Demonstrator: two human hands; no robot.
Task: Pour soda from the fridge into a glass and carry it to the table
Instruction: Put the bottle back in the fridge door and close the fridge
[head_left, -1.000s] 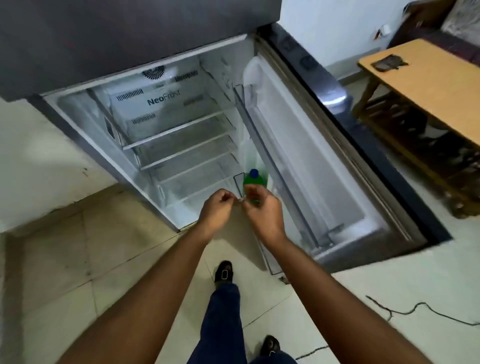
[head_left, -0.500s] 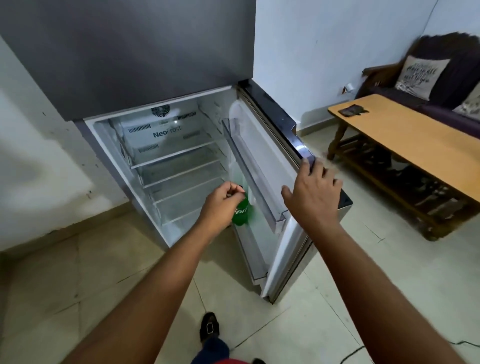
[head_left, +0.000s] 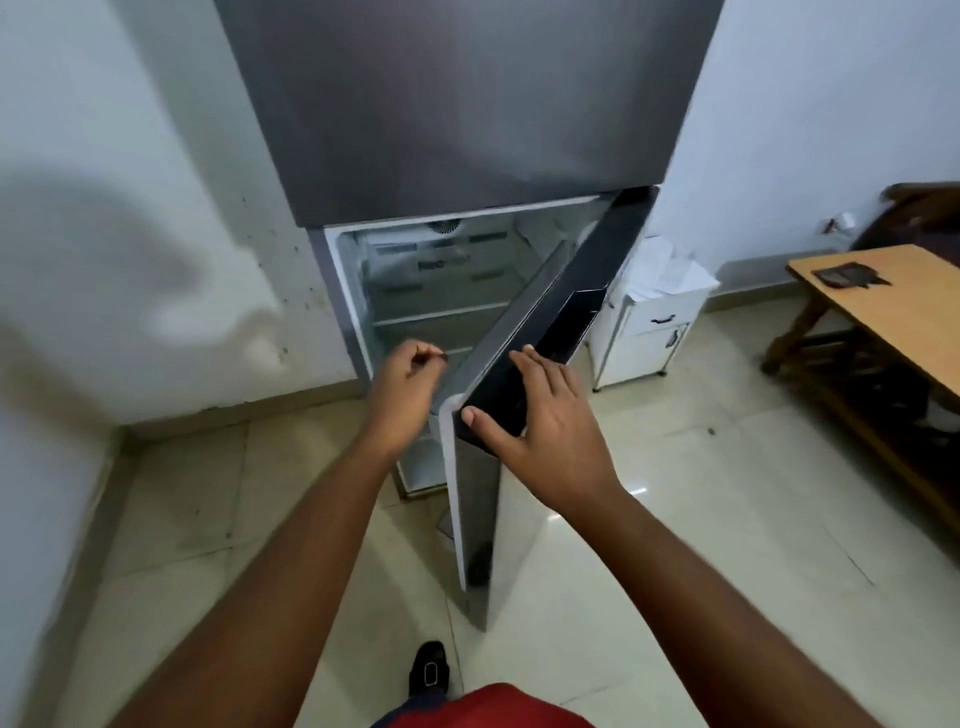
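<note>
Here the right hand (head_left: 540, 431) lies flat, fingers spread, on the fridge door (head_left: 524, 332); the left hand (head_left: 408, 387) curls loosely, its contents hidden.

Fridge (head_left: 467, 104): tall, dark grey brushed-metal front, standing against a white wall. Upper door shut. Lower door (head_left: 524, 338) partly open, swung toward the person, its dark top edge under the right hand (head_left: 540, 431), whose palm and fingers lie flat on it with the thumb at the near corner. Interior lit, white, with clear shelves (head_left: 441, 312) visible and bare where seen, just beyond the left hand (head_left: 408, 387). That hand is loosely curled in the opening; no bottle can be made out in it. Table (head_left: 893, 306): light wooden top, well to the right of the right hand.
</note>
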